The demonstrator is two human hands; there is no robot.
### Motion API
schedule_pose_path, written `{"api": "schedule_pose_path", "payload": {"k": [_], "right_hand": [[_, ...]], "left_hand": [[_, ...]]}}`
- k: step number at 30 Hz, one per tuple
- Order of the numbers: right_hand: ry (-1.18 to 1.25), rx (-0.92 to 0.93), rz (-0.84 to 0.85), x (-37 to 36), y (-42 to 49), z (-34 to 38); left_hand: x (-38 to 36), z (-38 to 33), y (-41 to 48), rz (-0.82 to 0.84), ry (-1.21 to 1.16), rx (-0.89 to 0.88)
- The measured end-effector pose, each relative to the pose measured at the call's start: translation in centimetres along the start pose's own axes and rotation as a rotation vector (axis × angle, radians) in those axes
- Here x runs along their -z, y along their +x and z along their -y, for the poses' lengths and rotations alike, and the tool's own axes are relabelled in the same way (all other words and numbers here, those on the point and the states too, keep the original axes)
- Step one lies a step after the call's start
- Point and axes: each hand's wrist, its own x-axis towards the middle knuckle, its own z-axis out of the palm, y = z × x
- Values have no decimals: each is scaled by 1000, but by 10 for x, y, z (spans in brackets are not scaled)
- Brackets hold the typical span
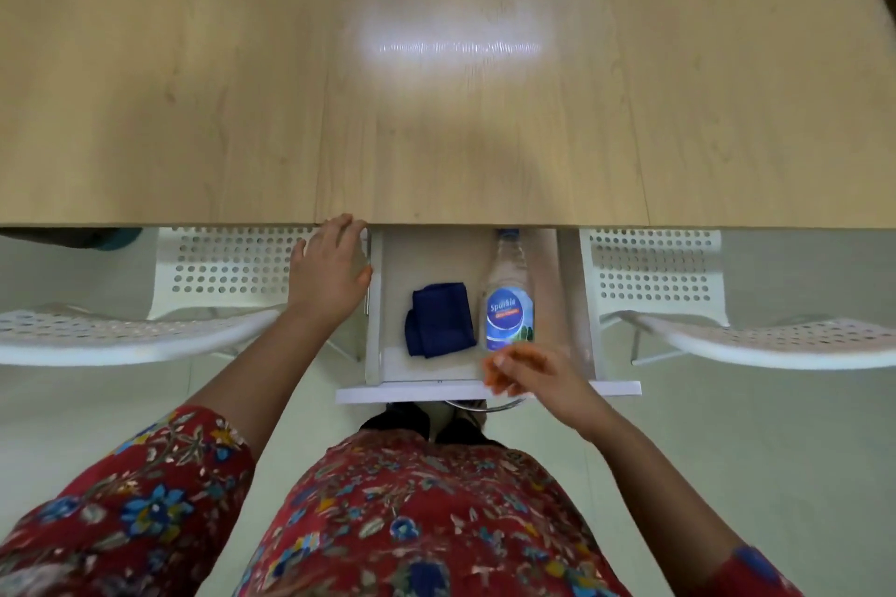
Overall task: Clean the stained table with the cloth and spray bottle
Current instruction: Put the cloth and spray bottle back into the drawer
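Both hands empty | left hand [329, 267] spread, table [436, 136] edge | right hand [528, 373] loose, near spray bottle [510, 305]

Dark red garment [412, 524] with a dense floral print of blue, yellow and white flowers and grey-green leaves; fills bottom centre of frame. Same fabric on both sleeves. Left sleeve [145, 475], lower left, loose, ends about the elbow. Right sleeve [756, 570], only a sliver at the lower right edge, blue flower on it. Left grip [334, 267] and right grip [528, 373] bare; right one motion-blurred. Dark shoes [402, 417] just above the hem, centre frame.
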Motion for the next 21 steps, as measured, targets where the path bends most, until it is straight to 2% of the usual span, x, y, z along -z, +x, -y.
{"api": "schedule_pose_path", "payload": {"k": [2,3,5,7,9,13,16,21], "right_hand": [[-295,-41,199,-3,-17,-15],[-490,-50,235,-6,-20,-25],[-812,-62,242,-14,-10,-43],[-1036,-34,225,-23,4,-59],[-1122,-31,139,-27,18,-71],[-1039,-48,14,-29,33,-79],[-1088,2,-19,-24,50,-68],[-1414,87,-112,-14,88,-32]], "left_hand": [[0,-2,0,-5,1,6],[0,-2,0,-11,4,5],[-1,-4,-1,-15,8,7],[-2,-5,-3,-11,19,4],[-2,-6,-4,-9,42,-2],[-2,-4,-3,-7,66,-2],[-2,-3,-2,-26,75,-14],[-4,0,1,-63,69,-26]]}}
